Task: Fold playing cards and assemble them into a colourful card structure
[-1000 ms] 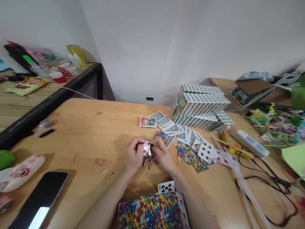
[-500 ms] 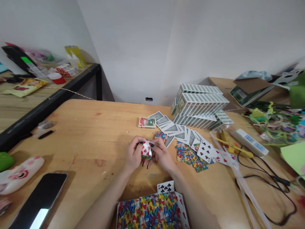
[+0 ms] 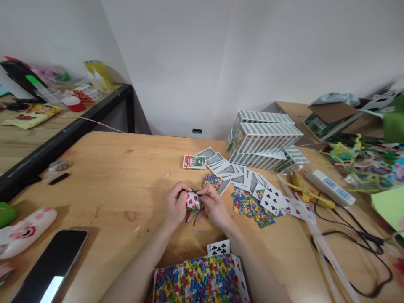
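Note:
Both hands meet over the middle of the table around a bent playing card with red hearts on its face and a colourful patterned back showing at its lower edge. My left hand is closed, pinching the card's left side. My right hand is closed too, its thumb and finger pinching the upper right edge; its other fingers curl below. Between my forearms, near me, lies a flat panel of colourful patterned cards. A ten of clubs sticks out at its far edge. Beyond my hands is a card box.
Loose grey-backed cards and colourful cards spread to the right. Striped card boxes are stacked behind them. Further right lie a yellow glue gun, a power strip and black cables. A phone lies at left.
My right thumb and finger have shifted slightly left and up along the hearts card's edge. The card is turned a little in my hands. Other things stay where they were.

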The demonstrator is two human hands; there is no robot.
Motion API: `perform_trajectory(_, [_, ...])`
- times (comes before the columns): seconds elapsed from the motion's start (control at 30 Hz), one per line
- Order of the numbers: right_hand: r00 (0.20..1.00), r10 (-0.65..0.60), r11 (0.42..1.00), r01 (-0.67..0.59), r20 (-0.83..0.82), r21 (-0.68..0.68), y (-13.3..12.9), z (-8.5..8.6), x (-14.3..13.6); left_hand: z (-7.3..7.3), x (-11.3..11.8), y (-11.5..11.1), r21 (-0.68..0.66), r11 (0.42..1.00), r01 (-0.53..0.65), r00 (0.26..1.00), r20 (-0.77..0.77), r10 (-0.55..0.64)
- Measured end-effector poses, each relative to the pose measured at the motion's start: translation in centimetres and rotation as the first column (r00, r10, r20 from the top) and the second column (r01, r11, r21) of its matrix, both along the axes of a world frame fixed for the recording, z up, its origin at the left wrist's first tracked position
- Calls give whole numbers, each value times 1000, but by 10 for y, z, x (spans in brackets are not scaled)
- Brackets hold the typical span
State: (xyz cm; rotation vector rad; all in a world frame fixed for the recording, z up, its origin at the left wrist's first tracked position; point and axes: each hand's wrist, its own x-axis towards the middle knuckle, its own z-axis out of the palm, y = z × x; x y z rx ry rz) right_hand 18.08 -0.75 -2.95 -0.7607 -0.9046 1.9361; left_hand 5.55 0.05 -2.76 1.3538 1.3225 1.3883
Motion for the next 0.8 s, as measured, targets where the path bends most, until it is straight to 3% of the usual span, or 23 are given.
perform_trajectory(0.23, [987, 122, 989, -130, -104, -73, 0, 5, 5, -2, -4, -1, 27, 1000, 15, 999, -47, -14])
perform_trajectory(0.6, [926, 311, 905, -357, -212, -231, 8, -4, 14, -2, -4, 4, 62, 968, 245, 959, -166, -232])
perform_trajectory(0.8, [925, 325, 901, -366, -194, -235, 8, -4, 17, -1, -5, 6, 105, 944, 314, 944, -141, -298])
